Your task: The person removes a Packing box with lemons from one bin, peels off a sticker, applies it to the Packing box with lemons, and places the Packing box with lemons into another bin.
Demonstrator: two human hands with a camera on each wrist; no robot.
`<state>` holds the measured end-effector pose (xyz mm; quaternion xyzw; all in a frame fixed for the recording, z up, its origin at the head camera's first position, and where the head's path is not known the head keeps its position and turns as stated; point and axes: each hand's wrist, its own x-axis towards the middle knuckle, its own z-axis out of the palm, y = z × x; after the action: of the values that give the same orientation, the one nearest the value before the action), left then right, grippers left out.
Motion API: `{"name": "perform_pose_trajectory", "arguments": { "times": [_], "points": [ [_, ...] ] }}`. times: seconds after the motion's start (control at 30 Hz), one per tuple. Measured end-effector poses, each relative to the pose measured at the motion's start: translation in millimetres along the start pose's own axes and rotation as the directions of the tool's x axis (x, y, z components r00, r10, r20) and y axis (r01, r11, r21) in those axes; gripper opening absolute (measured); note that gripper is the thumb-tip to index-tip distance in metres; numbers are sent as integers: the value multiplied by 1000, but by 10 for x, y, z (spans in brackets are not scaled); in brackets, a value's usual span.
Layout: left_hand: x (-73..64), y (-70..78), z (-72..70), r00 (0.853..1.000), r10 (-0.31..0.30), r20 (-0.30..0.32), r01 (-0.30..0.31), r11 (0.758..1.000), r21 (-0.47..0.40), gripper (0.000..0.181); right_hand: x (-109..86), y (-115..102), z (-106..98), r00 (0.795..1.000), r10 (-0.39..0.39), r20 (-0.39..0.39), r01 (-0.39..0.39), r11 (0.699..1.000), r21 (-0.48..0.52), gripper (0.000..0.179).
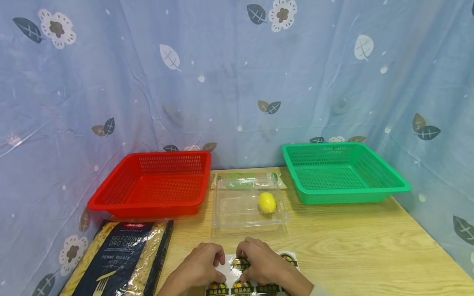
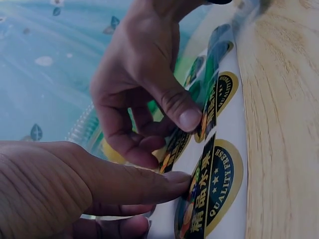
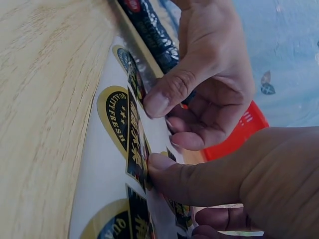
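A white sheet of round fruit stickers [image 1: 292, 259], black and gold with fruit pictures, lies at the table's near side. My left hand [image 1: 200, 265] grips the sheet, its thumb [image 2: 174, 183] down at a sticker's edge and its other fingers bent beneath the palm. Beside it, my right hand [image 1: 264, 263] holds the sheet too, with thumb and index finger around a sticker [image 1: 240, 263] in the middle. In the right wrist view, the right thumb [image 3: 162, 163] meets the edge of a sticker [image 3: 118, 117]. The fingers partly cover the stickers.
Beyond the hands is a clear plastic box [image 1: 233, 207] with a lemon [image 1: 266, 202] in it. A flat package [image 1: 279, 181] lies behind. The red basket [image 1: 148, 207] and penne bag [image 1: 122, 250] are left, the green basket [image 1: 344, 197] right.
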<state>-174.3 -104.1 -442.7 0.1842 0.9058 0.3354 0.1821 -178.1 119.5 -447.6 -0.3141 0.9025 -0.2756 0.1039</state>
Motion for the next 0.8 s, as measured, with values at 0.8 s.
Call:
{"name": "perform_pose_trajectory", "arguments": {
  "times": [0.8],
  "points": [
    [-17,-57,-13,1000,20,-18,-20,999,-38,30,21,-17,-23,999,17,27,-19,997,71,42]
  ]
}}
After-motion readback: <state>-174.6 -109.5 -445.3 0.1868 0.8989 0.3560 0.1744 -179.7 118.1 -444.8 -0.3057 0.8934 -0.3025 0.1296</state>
